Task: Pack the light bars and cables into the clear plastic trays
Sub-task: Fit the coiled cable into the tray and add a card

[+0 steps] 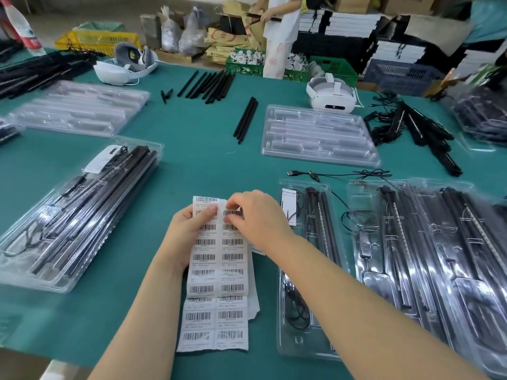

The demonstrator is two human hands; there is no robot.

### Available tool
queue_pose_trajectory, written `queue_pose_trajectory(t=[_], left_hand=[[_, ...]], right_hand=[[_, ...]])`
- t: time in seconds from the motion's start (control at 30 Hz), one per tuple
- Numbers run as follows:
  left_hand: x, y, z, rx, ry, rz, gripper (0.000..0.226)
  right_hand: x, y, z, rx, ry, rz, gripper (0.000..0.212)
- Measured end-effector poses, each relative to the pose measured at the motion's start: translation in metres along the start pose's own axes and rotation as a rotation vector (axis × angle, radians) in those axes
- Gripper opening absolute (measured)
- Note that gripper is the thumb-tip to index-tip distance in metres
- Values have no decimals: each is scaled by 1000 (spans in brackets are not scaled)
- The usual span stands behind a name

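A strip of barcode labels (216,281) lies on the green table in front of me. My left hand (189,229) grips its upper left edge, thumb on top. My right hand (255,215) pinches one label near the top right of the strip. A clear plastic tray (301,338) with a light bar, cable and card lies just right of the strip. More filled trays (428,259) overlap further right. A filled, closed tray (74,215) lies at the left. Empty trays (318,135) sit beyond. Loose black light bars (245,120) lie mid-table.
A loose black USB cable (340,175) trails above the right trays. Two white headsets (332,93) stand at the back. More black bars (208,85) and piles of bars with cables (417,130) lie around. A person (279,28) stands beyond the table by crates.
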State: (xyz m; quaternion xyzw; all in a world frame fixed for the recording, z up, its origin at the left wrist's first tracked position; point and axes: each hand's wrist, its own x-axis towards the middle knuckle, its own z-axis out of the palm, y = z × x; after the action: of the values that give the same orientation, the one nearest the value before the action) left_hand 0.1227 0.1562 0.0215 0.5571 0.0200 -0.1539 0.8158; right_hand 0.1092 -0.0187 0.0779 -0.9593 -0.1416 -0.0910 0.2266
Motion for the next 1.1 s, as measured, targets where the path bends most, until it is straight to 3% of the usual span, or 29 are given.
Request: queue_pose_trajectory(t=[0.5, 0.67, 0.83, 1.0, 1.1], left_hand=[[1, 0, -3, 29, 10, 13, 55], [1, -1, -2, 37, 20, 22, 41], [2, -2, -2, 40, 54, 62, 33], [5, -2, -8, 7, 200, 164, 28], [10, -3, -7, 126, 295, 224, 24]], right_hand=[[2, -5, 0, -108, 28, -53, 13], [5, -7, 2, -133, 13, -27, 16], [2, -12, -2, -185, 34, -115, 19], [-15, -26, -12, 72, 168, -152, 10], [-29, -21, -24, 349, 254, -45, 3]])
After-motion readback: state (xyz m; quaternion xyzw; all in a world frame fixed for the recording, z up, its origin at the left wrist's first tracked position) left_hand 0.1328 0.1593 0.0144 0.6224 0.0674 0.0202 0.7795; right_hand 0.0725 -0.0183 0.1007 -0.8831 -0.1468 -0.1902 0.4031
